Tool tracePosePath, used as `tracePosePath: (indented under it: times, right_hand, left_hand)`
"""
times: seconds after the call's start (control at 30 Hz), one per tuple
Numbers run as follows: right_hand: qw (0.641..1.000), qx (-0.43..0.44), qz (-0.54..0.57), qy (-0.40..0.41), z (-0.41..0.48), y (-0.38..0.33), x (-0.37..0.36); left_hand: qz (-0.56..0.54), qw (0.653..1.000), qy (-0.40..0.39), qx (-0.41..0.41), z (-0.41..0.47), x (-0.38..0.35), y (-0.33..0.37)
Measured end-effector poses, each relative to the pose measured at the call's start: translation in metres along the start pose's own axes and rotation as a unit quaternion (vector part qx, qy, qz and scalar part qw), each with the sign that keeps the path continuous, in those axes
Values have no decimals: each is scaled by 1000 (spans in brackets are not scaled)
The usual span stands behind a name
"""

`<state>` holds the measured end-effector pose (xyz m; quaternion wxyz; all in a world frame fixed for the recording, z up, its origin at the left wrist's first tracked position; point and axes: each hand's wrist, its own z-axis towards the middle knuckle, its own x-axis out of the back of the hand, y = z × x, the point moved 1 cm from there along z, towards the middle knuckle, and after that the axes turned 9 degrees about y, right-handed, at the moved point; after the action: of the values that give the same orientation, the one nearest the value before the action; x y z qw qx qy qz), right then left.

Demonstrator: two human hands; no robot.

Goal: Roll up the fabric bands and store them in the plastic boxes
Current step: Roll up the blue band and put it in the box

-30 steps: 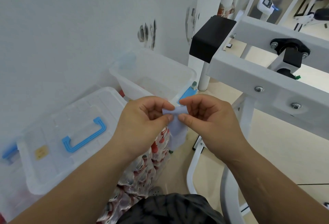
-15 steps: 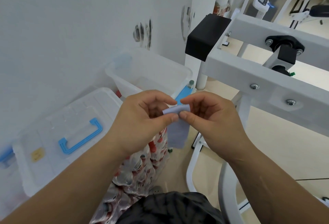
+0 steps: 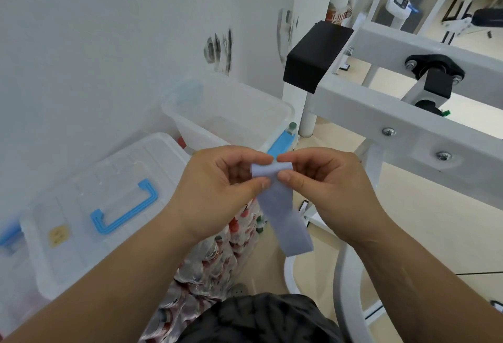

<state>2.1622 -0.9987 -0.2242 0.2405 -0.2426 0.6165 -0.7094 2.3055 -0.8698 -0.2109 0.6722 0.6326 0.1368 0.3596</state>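
Note:
A pale lilac fabric band (image 3: 283,214) hangs in front of me, its top end folded over into a small roll. My left hand (image 3: 217,190) pinches the left side of that rolled end between thumb and forefinger. On the right side, my right hand (image 3: 326,190) pinches it the same way. The loose tail of the band dangles down and to the right. An open clear plastic box (image 3: 226,114) stands behind the hands by the wall. A second clear box with its lid on and a blue handle (image 3: 89,206) sits to the left.
A white metal frame (image 3: 394,114) with a black end cap crosses the upper right, close to my right hand. A shrink-wrapped pack of bottles (image 3: 212,266) lies on the floor below the hands. White wall fills the left; beige floor lies to the right.
The band's hanging tail has swung out to the right and shows longer. Both hands have kept their pinch on the rolled top end and stayed in nearly the same place.

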Motion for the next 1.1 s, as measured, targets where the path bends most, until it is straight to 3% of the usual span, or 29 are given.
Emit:
tracePosePath:
  times: [0.17, 0.27, 0.6, 0.8, 1.0, 1.1]
  right_hand:
    - [999, 28, -28, -12, 0, 2, 0]
    - [999, 23, -43, -10, 0, 2, 1]
    - [973, 105, -202, -34, 4, -7, 6]
    - [992, 57, -107, -20, 2, -2, 3]
    - [998, 37, -25, 46, -1, -2, 1]
    - [1000, 6, -1, 31, -1, -1, 3]
  left_hand:
    - [152, 980, -11, -125, 1, -1, 1]
    - [214, 964, -28, -156, 5, -2, 3]
    - [87, 992, -62, -60, 9, 0, 2]
    - [-33, 999, 7, -14, 1, -8, -2]
    - [-40, 999, 29, -6, -3, -13, -2]
    - [5, 999, 33, -27, -5, -12, -2]
